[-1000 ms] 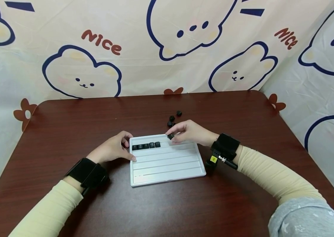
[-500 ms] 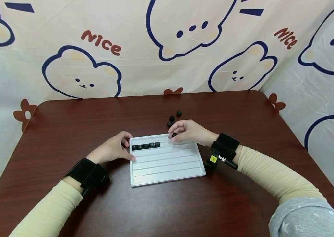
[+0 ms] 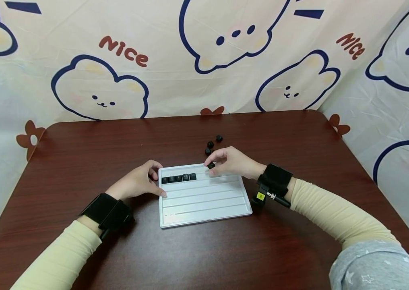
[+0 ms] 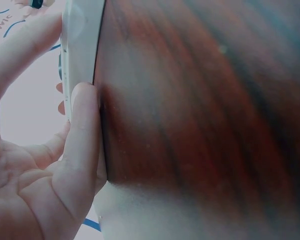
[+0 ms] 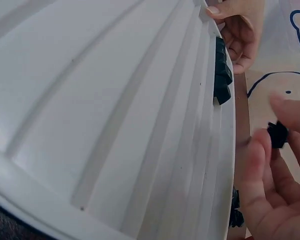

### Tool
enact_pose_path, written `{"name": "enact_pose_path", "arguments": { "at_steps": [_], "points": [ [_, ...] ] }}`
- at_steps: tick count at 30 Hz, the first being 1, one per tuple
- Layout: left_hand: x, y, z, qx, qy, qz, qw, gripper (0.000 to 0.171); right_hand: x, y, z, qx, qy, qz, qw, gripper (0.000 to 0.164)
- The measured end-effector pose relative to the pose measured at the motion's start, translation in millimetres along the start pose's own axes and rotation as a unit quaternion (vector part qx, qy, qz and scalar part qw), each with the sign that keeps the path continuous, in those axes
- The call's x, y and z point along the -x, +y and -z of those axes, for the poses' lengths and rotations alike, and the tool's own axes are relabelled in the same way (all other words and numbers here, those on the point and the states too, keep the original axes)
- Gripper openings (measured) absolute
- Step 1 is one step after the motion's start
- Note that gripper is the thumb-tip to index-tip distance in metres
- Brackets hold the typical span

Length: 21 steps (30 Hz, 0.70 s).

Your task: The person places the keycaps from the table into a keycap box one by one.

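Note:
A white ridged tray (image 3: 204,203) lies on the brown table, with a row of several black keycaps (image 3: 178,179) in its far-left channel. At the tray's left edge, my left hand (image 3: 136,182) holds it, thumb on the rim and fingers round the far corner. My right hand (image 3: 234,162) is over the far right part of the tray and pinches one black keycap (image 5: 278,135) between thumb and fingertips. In the right wrist view that keycap is apart from the row. The left wrist view shows the thumb (image 4: 82,120) along the tray's side.
Several loose black keycaps (image 3: 210,144) lie on the table (image 3: 146,141) just behind the tray, partly hidden by the right hand. A patterned cloth (image 3: 175,92) hangs behind the table and along its sides.
The keycap in my right hand has turned between the fingertips, and the fingers have shifted slightly. My left hand and the tray have stayed in place.

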State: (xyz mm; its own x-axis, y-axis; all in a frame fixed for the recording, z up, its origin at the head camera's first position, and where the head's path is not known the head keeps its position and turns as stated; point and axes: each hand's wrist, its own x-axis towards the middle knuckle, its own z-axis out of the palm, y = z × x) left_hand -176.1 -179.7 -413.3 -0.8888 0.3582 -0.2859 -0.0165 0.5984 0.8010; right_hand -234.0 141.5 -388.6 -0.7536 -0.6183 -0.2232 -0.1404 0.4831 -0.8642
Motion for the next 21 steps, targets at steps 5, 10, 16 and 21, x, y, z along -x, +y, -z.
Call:
{"name": "enact_pose_path", "arguments": {
  "at_steps": [5, 10, 16, 21],
  "points": [
    [0.1, -0.1, 0.3, -0.003, 0.000, 0.002, 1.0000, 0.076, -2, -2, -1, 0.039, 0.018, 0.017, 0.999, 0.023],
    [-0.1, 0.1, 0.4, -0.001, -0.001, 0.000, 1.0000, 0.076, -5, -5, -2, 0.069, 0.018, 0.021, 0.997, 0.026],
    [0.2, 0.4, 1.1, -0.003, 0.001, -0.002, 1.0000, 0.075, -8, -9, -7, 0.106, 0.016, 0.030, 0.994, 0.026],
    [0.4, 0.8, 0.8, -0.003, 0.000, -0.004, 1.0000, 0.074, -9, -11, -13, 0.119, 0.004, 0.028, 0.993, 0.026]
  ]
}}
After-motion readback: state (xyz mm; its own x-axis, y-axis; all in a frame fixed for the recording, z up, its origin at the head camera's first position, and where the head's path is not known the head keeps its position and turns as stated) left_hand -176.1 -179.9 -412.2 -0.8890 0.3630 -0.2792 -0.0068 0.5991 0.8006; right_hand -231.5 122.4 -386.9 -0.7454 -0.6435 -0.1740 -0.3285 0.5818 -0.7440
